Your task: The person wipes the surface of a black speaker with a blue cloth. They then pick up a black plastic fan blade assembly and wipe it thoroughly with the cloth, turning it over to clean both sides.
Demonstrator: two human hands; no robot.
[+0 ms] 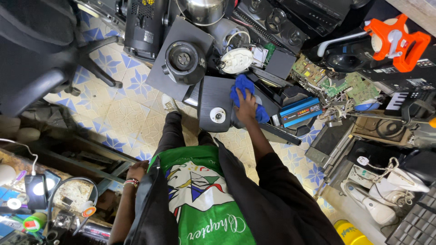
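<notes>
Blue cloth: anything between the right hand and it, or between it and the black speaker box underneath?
Nothing visible. The right hand lies directly on the blue cloth, which is pressed against the black speaker box. The left hand hangs at the person's side, away from both.

I am wearing a bright green shirt [200,199] with a white, yellow, blue and red emblem printed on the chest and white script lettering running below it. Over the shirt I am wearing an open black jacket [281,204], its long sleeve covering my right arm down to about the elbow and leaving the forearm bare. My left wrist is carrying a band of beaded bracelets [131,182] in red, white and green. I am wearing dark trousers [172,131] and a pale, whitish shoe [169,104] showing on one foot
</notes>
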